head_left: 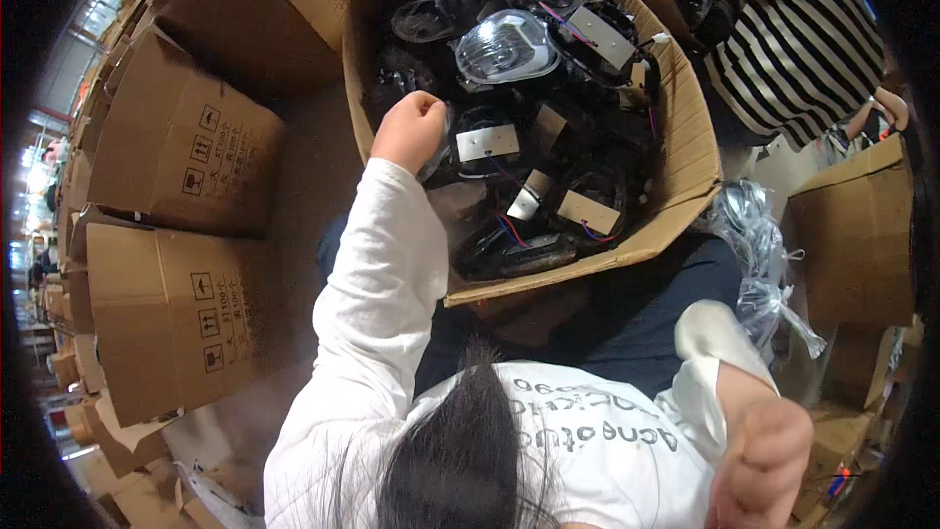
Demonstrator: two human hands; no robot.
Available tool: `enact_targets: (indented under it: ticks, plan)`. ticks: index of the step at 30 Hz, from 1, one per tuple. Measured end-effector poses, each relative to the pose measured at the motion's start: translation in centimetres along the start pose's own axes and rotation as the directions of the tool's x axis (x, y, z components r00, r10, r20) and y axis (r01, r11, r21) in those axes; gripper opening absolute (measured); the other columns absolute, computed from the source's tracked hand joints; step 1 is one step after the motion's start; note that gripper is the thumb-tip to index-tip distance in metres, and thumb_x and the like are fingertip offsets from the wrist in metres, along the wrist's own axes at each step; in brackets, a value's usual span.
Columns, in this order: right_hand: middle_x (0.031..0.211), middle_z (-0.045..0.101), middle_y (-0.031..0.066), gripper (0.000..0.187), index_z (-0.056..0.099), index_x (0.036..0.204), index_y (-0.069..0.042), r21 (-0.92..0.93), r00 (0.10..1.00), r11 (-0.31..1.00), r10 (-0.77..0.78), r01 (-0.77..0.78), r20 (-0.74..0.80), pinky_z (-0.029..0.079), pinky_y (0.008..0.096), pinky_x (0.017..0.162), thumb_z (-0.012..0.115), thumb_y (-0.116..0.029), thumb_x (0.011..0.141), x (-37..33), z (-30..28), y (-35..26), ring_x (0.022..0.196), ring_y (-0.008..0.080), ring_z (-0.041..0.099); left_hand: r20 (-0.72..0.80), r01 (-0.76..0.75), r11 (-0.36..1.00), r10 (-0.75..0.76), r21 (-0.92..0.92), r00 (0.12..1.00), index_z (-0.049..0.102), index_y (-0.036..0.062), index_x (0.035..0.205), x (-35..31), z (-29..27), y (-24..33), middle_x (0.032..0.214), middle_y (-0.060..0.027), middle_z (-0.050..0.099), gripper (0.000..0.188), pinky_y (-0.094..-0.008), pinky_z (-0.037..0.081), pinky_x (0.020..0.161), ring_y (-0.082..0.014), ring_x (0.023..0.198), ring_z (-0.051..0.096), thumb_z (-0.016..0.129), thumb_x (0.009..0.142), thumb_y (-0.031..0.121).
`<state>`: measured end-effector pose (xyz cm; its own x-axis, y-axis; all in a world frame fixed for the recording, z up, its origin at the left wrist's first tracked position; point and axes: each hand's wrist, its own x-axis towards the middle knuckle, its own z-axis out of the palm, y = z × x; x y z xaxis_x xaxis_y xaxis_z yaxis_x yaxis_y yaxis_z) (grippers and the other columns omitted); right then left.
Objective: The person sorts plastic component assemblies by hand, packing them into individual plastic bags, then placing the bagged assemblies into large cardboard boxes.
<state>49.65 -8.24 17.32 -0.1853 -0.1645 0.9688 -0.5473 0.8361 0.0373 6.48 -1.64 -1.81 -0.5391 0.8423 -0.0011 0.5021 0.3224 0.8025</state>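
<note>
My left hand (409, 131) reaches over the left wall of a cardboard box (700, 127), its fingers closed. The curved, clear rim of a headlight (437, 159) shows against the fingers, most of it hidden by the hand. Several black-backed lamps fill the box, some with pale plates and thin red and blue wires. A clear-lensed headlight (507, 47) lies on top of the pile. At the lower right, my right hand (769, 451) is raised close to my body, outside the box. Its fingers are curled, and what they may hold is hidden.
Open cardboard cartons (176, 304) stand along the left. Clear plastic bags (754, 245) lie right of the box, beside another carton (852, 230). A person in a striped top (798, 49) is at the upper right. My legs (636, 299) are against the box's near side.
</note>
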Motion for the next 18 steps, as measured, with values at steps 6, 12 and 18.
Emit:
enact_targets:
  ticks: [6, 12, 18]
  plan:
    - [0.098, 0.06, 0.002, 0.021, 0.06, 0.116, -0.003, -0.477, 0.999, 0.878, 0.016, -0.037, -0.047, 0.046, 0.0309, 0.066, 0.05, -0.014, 0.101, 2.2, 2.5, 0.2, 0.074, 0.011, 0.054, 0.052, 0.117, 0.984, -0.125, 0.133, 0.991, 0.073, 0.0009, 0.11, -1.8, -0.7, 2.0, 0.108, -0.0218, 0.074, 0.037, -0.0407, 0.053, 0.095, -0.0368, 0.104, 0.07, 0.058, 0.094, 0.031]
    - [0.116, 0.057, 0.0026, 0.035, 0.049, 0.136, -0.007, -0.811, 0.986, 0.58, 0.166, -0.073, 0.03, 0.049, 0.034, 0.081, 0.035, -0.029, 0.112, 2.6, 0.5, -1.6, 0.085, 0.0107, 0.053, 0.068, 0.066, 0.969, -0.085, 0.238, 0.994, 0.072, 0.0012, 0.111, -1.9, 0.5, 1.3, 0.111, -0.0225, 0.073, 0.037, -0.0415, 0.052, 0.097, -0.0377, 0.107, 0.069, 0.057, 0.094, 0.03]
    - [0.105, 0.045, 0.0005, 0.034, 0.045, 0.134, -0.003, -0.67, 0.974, 0.725, 0.005, -0.16, -0.226, 0.039, 0.0284, 0.071, 0.037, -0.029, 0.113, 1.7, 0.9, 1.2, 0.085, 0.0097, 0.044, 0.045, 0.067, 0.968, -0.08, 0.24, 0.996, 0.073, 0.0012, 0.107, -1.3, 1.0, 0.2, 0.089, -0.0168, 0.075, 0.035, -0.0385, 0.055, 0.08, -0.0291, 0.083, 0.074, 0.057, 0.093, 0.029]
